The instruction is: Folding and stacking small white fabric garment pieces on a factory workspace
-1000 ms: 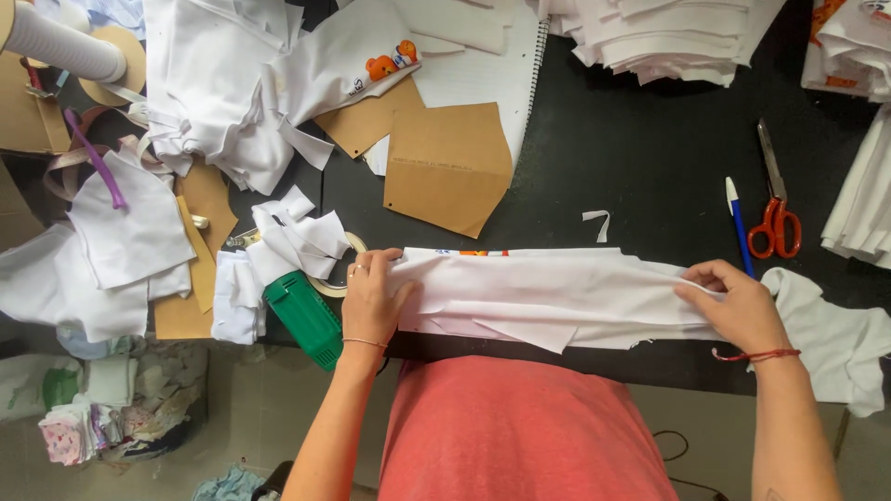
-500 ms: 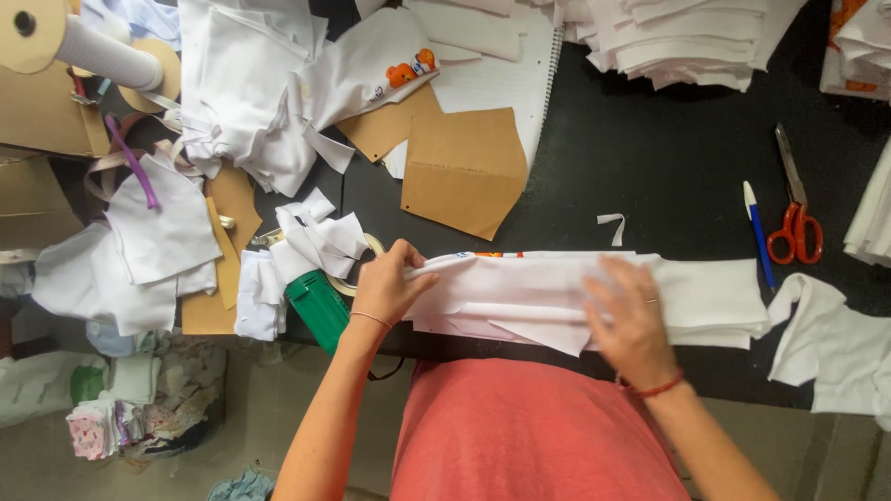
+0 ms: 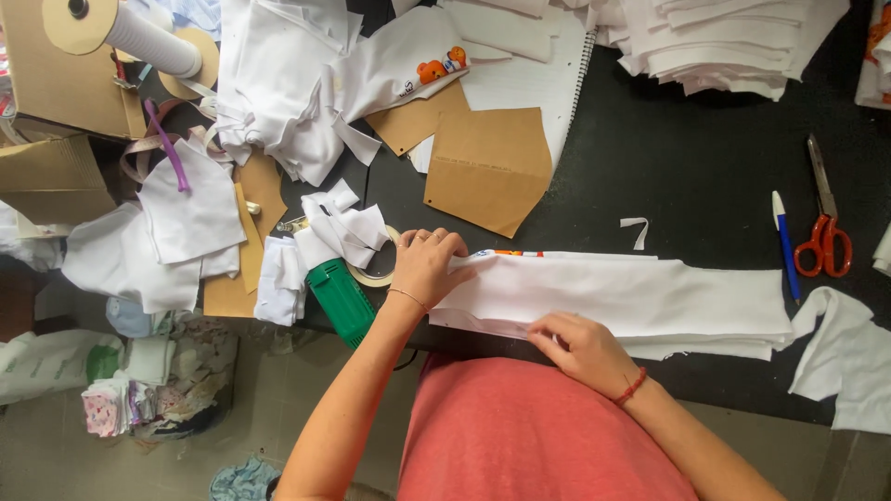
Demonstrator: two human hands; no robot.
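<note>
Folding/stacking step, by the look of it: white cloth strip (image 3: 631, 297) lies long-ways on the black table (image 3: 687, 176), near its front edge, right in front of the person.

Left hand (image 3: 429, 264) sits on the strip's left end, fingers curled and pressing it flat, not pinching. Right hand (image 3: 580, 348) is at the strip's near edge, about mid-length, fingers bent, tips gripping the lower hem layers.

Next move probably calls for keeping the left end pinned while the near edge gets lined up; layers are thin and floppy, so they'd slip easily.

Materials, relative to the strip:
- strip: soft knit, several layers, slightly ragged near edge, a bit of orange print at the top left.
- green tape dispenser (image 3: 342, 297) just left, hard plastic, half under white scraps.
- brown card template (image 3: 489, 167) behind, stiff, five-sided.
- scissors (image 3: 824, 237), red handles, and a blue-white pen (image 3: 785, 243) behind the right end.
- stacked white pieces (image 3: 724, 46) well behind.
</note>
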